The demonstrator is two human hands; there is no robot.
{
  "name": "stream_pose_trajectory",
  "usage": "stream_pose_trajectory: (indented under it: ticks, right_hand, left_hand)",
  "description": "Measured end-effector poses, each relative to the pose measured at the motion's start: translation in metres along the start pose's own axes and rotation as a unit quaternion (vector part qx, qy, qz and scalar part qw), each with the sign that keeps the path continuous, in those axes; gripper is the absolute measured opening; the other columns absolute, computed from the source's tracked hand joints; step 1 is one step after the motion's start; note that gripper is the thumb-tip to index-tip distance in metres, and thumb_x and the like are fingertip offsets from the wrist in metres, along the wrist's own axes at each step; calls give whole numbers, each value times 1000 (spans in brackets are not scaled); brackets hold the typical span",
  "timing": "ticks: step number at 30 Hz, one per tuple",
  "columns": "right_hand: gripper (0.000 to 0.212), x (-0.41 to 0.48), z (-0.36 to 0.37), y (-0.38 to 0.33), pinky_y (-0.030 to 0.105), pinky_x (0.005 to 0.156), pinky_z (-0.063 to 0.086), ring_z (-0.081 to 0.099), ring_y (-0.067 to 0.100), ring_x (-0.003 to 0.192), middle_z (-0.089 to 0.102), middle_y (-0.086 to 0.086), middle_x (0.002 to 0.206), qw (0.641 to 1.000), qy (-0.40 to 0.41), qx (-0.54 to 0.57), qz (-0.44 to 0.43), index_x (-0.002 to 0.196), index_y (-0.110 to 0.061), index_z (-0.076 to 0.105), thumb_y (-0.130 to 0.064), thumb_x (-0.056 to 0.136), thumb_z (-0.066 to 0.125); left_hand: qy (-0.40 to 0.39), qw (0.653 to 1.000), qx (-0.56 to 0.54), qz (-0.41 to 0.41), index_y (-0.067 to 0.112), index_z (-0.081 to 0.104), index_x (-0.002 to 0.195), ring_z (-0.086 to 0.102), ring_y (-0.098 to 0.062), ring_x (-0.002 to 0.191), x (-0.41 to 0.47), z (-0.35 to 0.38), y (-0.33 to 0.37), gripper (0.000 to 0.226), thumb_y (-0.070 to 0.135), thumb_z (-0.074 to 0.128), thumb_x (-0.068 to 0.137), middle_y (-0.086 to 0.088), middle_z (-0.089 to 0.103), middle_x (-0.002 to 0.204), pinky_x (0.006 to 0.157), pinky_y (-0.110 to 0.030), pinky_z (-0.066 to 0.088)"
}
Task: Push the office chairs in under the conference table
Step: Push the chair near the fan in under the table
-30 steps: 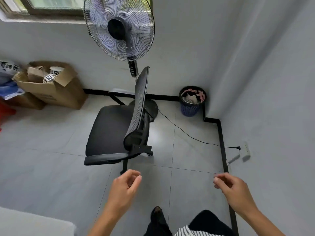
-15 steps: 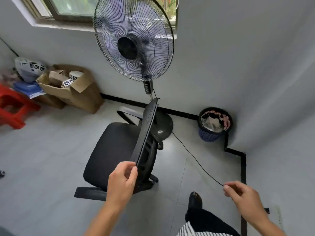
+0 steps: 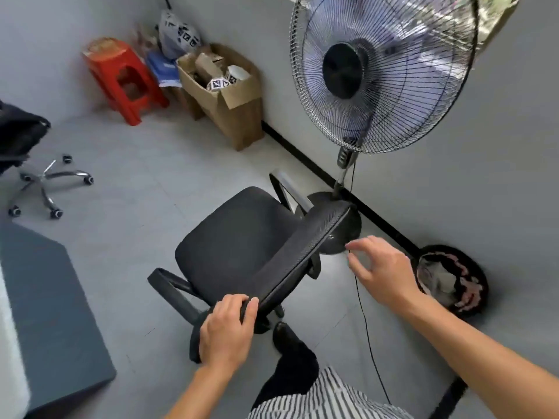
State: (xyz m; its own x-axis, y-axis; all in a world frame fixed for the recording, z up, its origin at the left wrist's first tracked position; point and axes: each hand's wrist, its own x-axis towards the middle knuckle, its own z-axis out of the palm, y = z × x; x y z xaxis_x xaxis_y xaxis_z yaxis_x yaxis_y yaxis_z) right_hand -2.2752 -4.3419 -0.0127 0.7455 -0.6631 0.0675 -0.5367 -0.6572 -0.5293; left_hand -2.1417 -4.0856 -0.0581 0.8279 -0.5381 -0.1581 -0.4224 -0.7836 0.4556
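Observation:
A black mesh-backed office chair [image 3: 233, 246] stands on the grey floor in the middle of the view, seat toward the upper left. My left hand [image 3: 227, 328] is closed over the near end of its backrest top. My right hand [image 3: 381, 270] hovers open, fingers spread, just right of the backrest's far end, touching nothing. The grey conference table [image 3: 45, 313] shows as a corner at the lower left. A second office chair [image 3: 21, 137] with a chrome wheeled base [image 3: 48, 186] sits at the left edge.
A standing fan [image 3: 381, 68] rises right behind the chair, its round base [image 3: 344, 234] by the backrest and its cord [image 3: 363, 313] trailing across the floor. A waste basket [image 3: 450, 279] sits at the right wall. A cardboard box [image 3: 223, 95] and red stool [image 3: 124, 80] stand at the back.
I have stepped closer and turned left. My left hand went from reaching toward the backrest to gripping its top. My right hand has risen toward the backrest's other end and opened.

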Motion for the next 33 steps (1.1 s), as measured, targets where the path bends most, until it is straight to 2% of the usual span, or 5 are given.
stream_pose_trajectory:
  ticks: [5, 9, 16, 21, 33]
  right_hand:
    - [16, 65, 28, -22, 36, 75, 51, 62, 17, 92, 69, -6, 93, 986, -13, -22, -164, 95, -21, 68, -23, 80, 62]
    - [20, 97, 51, -16, 32, 84, 43, 64, 15, 90, 70, -9, 94, 976, -96, -95, -169, 96, -25, 69, -35, 86, 56]
    - [33, 122, 65, -9, 31, 62, 45, 63, 15, 71, 67, -9, 72, 933, -144, -200, -262, 81, -30, 69, -46, 85, 41]
    - [35, 148, 72, -5, 31, 52, 42, 59, 20, 62, 62, -3, 63, 916, -136, -180, -331, 71, -24, 68, -40, 86, 42]
    - [36, 278, 122, -81, 31, 55, 43, 60, 24, 62, 65, -3, 63, 885, -104, -154, -426, 70, -21, 68, -38, 86, 40]
  left_hand:
    - [33, 998, -21, -52, 31, 59, 81, 58, -8, 79, 0, 0, 4, 52, 63, 18, 85, 16, 60, 81, 65, -29, 44]
    - [51, 993, -13, -104, 27, 60, 78, 58, -10, 76, 5, 1, 3, 54, 63, 19, 85, 12, 60, 77, 65, -32, 48]
    - [84, 976, 12, -200, 27, 61, 73, 59, -15, 72, 8, 6, 6, 48, 60, 27, 82, 10, 61, 72, 63, -34, 47]
    - [121, 947, 36, -296, 24, 60, 71, 59, -22, 76, 9, 14, 7, 43, 54, 30, 80, 5, 64, 75, 73, -36, 42]
    - [200, 917, 40, -343, 17, 53, 60, 57, -28, 63, 90, -5, 1, 36, 39, 34, 83, 0, 59, 64, 59, -33, 42]
